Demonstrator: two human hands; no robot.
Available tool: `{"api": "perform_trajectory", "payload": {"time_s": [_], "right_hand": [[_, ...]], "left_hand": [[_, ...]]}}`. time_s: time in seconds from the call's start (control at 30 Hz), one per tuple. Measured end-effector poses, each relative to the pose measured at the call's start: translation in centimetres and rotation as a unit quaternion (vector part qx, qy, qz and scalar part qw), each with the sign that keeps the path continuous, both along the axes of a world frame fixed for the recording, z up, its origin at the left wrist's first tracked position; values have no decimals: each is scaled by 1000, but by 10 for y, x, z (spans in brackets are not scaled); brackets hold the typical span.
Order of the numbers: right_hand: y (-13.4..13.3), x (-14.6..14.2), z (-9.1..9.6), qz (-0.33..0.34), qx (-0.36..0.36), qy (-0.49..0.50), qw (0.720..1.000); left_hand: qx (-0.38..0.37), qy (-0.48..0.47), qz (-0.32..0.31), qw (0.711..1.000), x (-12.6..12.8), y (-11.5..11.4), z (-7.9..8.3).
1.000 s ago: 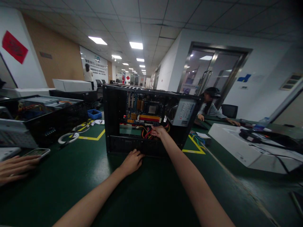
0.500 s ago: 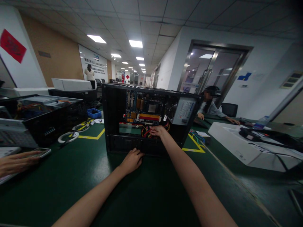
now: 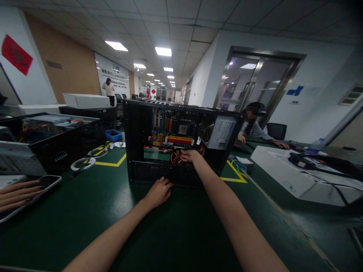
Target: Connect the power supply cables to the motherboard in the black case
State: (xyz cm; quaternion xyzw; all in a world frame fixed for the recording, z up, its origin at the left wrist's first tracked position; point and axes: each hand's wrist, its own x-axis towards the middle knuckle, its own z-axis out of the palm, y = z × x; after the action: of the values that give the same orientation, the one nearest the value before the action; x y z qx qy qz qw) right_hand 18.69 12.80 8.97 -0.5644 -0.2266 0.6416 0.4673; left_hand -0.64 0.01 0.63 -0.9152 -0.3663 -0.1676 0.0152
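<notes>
An open black computer case [image 3: 136,143] stands upright on the green table [image 3: 181,230], its motherboard [image 3: 172,130] and grey power supply [image 3: 222,132] exposed. My left hand [image 3: 159,192] rests against the case's lower front edge, fingers curled. My right hand [image 3: 190,155] reaches inside the case, fingers closed on a bundle of red, yellow and black cables [image 3: 176,156] below the motherboard.
Another open case [image 3: 42,139] stands at the left. A co-worker's hand [image 3: 17,192] lies by a phone [image 3: 47,181] at the left edge. White cable coils [image 3: 82,164], a blue bin [image 3: 113,135], a white panel [image 3: 286,177] and a seated person [image 3: 252,128] surround the case.
My right hand has shifted slightly among the cables. The co-worker's hand and phone at the left sit lower and nearer. My left hand has stayed put.
</notes>
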Motion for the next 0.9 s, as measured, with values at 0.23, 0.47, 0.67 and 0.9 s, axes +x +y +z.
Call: {"api": "perform_trajectory", "payload": {"time_s": [0.23, 0.47, 0.67, 0.9], "right_hand": [[0, -3, 3, -33, -6, -6, 999], [3, -4, 4, -47, -3, -9, 999], [5, -4, 0, -63, 16, 2, 998], [3, -4, 1, -62, 24, 7, 998]], "left_hand": [[-7, 1, 3, 1000, 0, -2, 2], [-6, 1, 2, 1000, 1, -3, 3], [-7, -1, -3, 1000, 1, -3, 4], [-5, -3, -3, 1000, 0, -2, 2]]}}
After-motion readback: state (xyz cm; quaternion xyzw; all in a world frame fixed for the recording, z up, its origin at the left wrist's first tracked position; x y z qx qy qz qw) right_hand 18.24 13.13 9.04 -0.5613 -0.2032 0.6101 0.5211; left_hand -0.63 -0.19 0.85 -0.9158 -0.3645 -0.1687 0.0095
